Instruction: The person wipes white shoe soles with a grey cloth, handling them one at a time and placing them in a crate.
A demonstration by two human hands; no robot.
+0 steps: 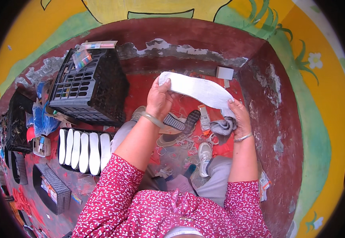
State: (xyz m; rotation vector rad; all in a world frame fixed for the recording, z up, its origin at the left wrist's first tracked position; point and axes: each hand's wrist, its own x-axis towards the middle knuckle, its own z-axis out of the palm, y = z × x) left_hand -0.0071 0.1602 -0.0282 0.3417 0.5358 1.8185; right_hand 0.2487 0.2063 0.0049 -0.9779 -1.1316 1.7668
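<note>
A long white insole is stretched between my hands, its middle bowed slightly upward. My left hand pinches one end, thumb on top. With thumb and fingers, my right hand grips the other end. A grey fuzzy piece shows right beside the right hand; whether that hand holds it too I cannot tell. Below, on the red floor, lie a black-and-white checked insole, a dark sole and an orange-and-white box, among whitish scraps.
At the left stands an upturned black crate with small packets on top. Beside my leg, a black tray holds several white insoles. A checked box and blue plastic bag are farther left. A small white box sits by the wall corner.
</note>
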